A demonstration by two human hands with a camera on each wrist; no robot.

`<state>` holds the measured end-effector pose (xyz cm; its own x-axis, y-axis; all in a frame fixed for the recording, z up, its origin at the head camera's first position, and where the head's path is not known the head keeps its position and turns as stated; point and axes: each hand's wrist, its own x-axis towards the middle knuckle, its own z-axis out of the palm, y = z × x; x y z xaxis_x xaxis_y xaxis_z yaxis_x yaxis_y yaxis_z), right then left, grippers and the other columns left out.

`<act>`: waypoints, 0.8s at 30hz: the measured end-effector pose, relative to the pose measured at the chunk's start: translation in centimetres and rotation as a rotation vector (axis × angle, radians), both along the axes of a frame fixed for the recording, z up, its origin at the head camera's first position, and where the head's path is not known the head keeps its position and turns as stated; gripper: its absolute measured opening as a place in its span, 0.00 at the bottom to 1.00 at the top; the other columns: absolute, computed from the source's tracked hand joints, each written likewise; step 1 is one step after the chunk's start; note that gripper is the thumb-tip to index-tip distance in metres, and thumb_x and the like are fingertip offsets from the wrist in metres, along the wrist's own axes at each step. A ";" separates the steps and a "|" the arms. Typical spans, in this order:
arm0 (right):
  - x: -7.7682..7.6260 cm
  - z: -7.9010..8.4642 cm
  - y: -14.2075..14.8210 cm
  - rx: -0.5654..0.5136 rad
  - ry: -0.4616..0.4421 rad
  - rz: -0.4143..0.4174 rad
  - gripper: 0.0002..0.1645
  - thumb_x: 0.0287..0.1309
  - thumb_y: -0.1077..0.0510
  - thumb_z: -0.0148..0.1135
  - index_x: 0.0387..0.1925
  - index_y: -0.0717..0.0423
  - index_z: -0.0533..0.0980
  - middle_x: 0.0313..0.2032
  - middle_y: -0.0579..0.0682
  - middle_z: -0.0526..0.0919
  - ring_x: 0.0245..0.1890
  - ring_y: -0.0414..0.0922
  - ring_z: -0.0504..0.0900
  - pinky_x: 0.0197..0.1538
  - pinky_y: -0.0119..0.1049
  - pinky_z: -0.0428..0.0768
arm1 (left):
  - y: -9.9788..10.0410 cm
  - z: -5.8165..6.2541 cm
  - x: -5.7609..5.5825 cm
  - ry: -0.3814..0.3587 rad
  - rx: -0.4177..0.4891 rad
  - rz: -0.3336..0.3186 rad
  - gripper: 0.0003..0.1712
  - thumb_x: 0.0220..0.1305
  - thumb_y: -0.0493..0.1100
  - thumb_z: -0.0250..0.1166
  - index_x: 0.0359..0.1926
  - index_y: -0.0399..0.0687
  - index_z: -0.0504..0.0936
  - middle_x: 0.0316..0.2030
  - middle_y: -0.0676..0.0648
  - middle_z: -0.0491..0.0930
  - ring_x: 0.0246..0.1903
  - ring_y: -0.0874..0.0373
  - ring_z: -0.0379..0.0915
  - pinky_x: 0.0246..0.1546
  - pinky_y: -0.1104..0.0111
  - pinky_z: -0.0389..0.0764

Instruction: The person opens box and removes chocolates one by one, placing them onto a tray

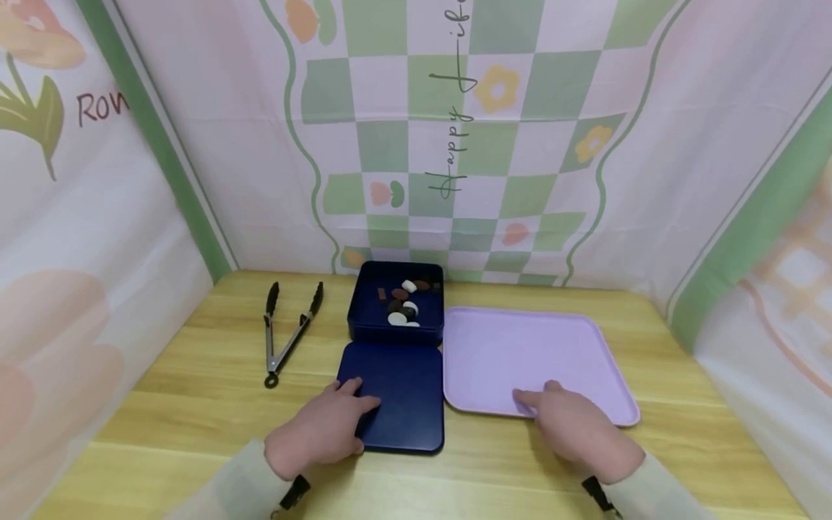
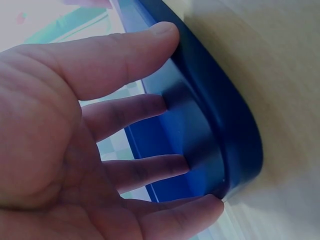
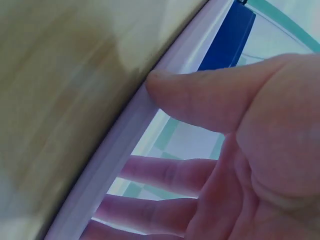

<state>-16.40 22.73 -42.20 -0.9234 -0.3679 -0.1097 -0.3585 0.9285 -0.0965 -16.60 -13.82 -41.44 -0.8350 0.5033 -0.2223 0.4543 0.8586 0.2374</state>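
Observation:
A dark blue lid (image 1: 406,404) lies flat on the table. My left hand (image 1: 325,426) rests at its left side, the fingers spread and straight; in the left wrist view fingertips (image 2: 180,162) touch the lid. On the right is a pale purple tray (image 1: 520,354). My right hand (image 1: 578,426) is at its near edge, with the thumb (image 3: 200,95) against the outer rim and straight fingers reaching over the inside. Behind the lid stands a dark blue box (image 1: 396,336) with several small brown, white and dark pieces (image 1: 398,318) in it.
Black-and-silver tongs (image 1: 286,347) lie spread apart on the wooden table (image 1: 195,390), left of the box. A patterned cloth (image 1: 455,144) hangs behind the table, and cloth also hangs on both sides.

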 end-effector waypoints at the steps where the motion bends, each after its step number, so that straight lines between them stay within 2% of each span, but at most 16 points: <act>1: -0.2 -0.1 0.0 0.002 0.008 0.004 0.30 0.59 0.74 0.55 0.62 0.54 0.78 0.41 0.68 0.79 0.29 0.49 0.76 0.19 0.34 0.71 | 0.0 0.0 0.0 0.000 0.002 0.000 0.34 0.55 0.46 0.76 0.64 0.50 0.79 0.66 0.33 0.67 0.66 0.37 0.62 0.63 0.43 0.65; 4: -0.7 -0.1 0.1 0.002 0.017 0.004 0.30 0.58 0.74 0.56 0.62 0.54 0.77 0.37 0.63 0.77 0.22 0.44 0.69 0.18 0.33 0.69 | -0.1 0.0 0.0 0.005 0.001 -0.001 0.34 0.55 0.46 0.76 0.64 0.50 0.79 0.66 0.33 0.67 0.66 0.37 0.62 0.63 0.43 0.65; 6: -1.0 -0.1 0.3 0.004 0.023 0.010 0.29 0.60 0.69 0.60 0.63 0.54 0.77 0.37 0.63 0.77 0.24 0.45 0.72 0.22 0.36 0.75 | -0.1 0.0 0.0 0.008 0.000 -0.002 0.34 0.55 0.46 0.76 0.64 0.50 0.79 0.66 0.33 0.67 0.66 0.37 0.62 0.63 0.43 0.65; 9: -1.7 0.0 1.3 -0.046 0.003 -0.004 0.33 0.61 0.56 0.67 0.67 0.56 0.72 0.45 0.67 0.78 0.34 0.55 0.80 0.37 0.50 0.82 | -0.2 -0.2 -0.1 0.011 -0.003 -0.001 0.34 0.55 0.47 0.76 0.64 0.50 0.78 0.66 0.33 0.67 0.66 0.37 0.62 0.63 0.43 0.65; 12: -2.6 0.0 3.2 -0.110 -0.043 -0.041 0.48 0.57 0.40 0.70 0.72 0.58 0.65 0.55 0.76 0.71 0.50 0.68 0.77 0.52 0.63 0.75 | -0.2 -0.2 -0.1 0.009 -0.007 0.003 0.34 0.55 0.47 0.76 0.64 0.50 0.78 0.66 0.33 0.67 0.66 0.37 0.62 0.63 0.44 0.65; 16: -3.5 -0.5 6.2 -0.104 -0.072 -0.100 0.57 0.53 0.26 0.64 0.73 0.58 0.62 0.61 0.82 0.62 0.56 0.77 0.68 0.49 0.78 0.65 | -0.2 -0.1 -0.1 0.012 -0.009 -0.003 0.34 0.55 0.47 0.76 0.64 0.50 0.78 0.66 0.34 0.67 0.66 0.38 0.62 0.63 0.44 0.64; 18: -3.6 -0.9 7.7 -0.086 -0.066 -0.113 0.58 0.52 0.24 0.63 0.72 0.57 0.63 0.62 0.82 0.60 0.57 0.79 0.66 0.45 0.83 0.61 | -0.2 -0.1 0.0 0.016 -0.008 -0.006 0.35 0.55 0.48 0.76 0.64 0.50 0.78 0.66 0.34 0.67 0.66 0.38 0.62 0.63 0.44 0.64; 20: -3.6 -1.3 9.0 -0.103 -0.045 -0.093 0.57 0.50 0.26 0.66 0.70 0.59 0.66 0.62 0.83 0.58 0.58 0.81 0.64 0.45 0.84 0.60 | -0.2 -0.1 0.0 0.017 -0.006 -0.008 0.35 0.55 0.48 0.76 0.64 0.50 0.78 0.66 0.34 0.67 0.66 0.38 0.62 0.64 0.44 0.64; 24: -3.5 -2.0 10.7 -0.200 -0.031 -0.037 0.55 0.43 0.36 0.77 0.66 0.63 0.70 0.62 0.85 0.55 0.57 0.84 0.60 0.51 0.78 0.63 | -0.1 -0.2 0.0 0.012 0.001 -0.001 0.35 0.55 0.47 0.76 0.64 0.50 0.78 0.66 0.33 0.67 0.66 0.38 0.62 0.64 0.44 0.63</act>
